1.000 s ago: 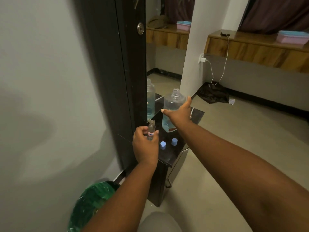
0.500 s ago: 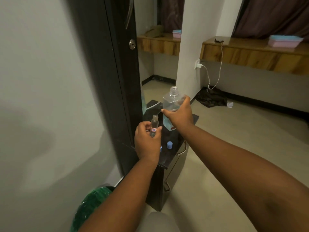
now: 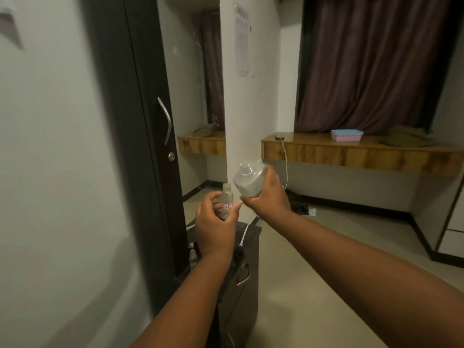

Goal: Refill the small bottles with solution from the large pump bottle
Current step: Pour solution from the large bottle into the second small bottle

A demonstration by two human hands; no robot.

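Left hand (image 3: 213, 229) curled round a small clear bottle (image 3: 226, 199), thumb on one side and fingertips (image 3: 236, 206) on the other, pinching it upright at the labelled middle. Uncapped neck standing clear above the fingers; white label with red marks showing between thumb and fingertips. Lower part of the bottle hidden behind the palm.

Right hand (image 3: 266, 197) wrapped round the large clear bottle (image 3: 247, 179), gripping its lower body from behind, thumb pressed along the underside. Held in the air and tilted, open neck pointing up and to the left, just beside and above the small bottle's mouth, apart from it. No pump on the neck. Pale liquid pooled in the body just above the fingers. Both bottles blurred.

Below the left wrist, a dark cabinet top (image 3: 251, 234), with another small bottle (image 3: 192, 254) standing on it beside the dark wardrobe door (image 3: 140, 146). A white cord (image 3: 244, 234) trailing over the cabinet top, under the right hand.

Beyond the fingers, a wooden ledge (image 3: 351, 151) carrying a pink and blue box (image 3: 346, 135), a maroon curtain (image 3: 364, 64) above it.
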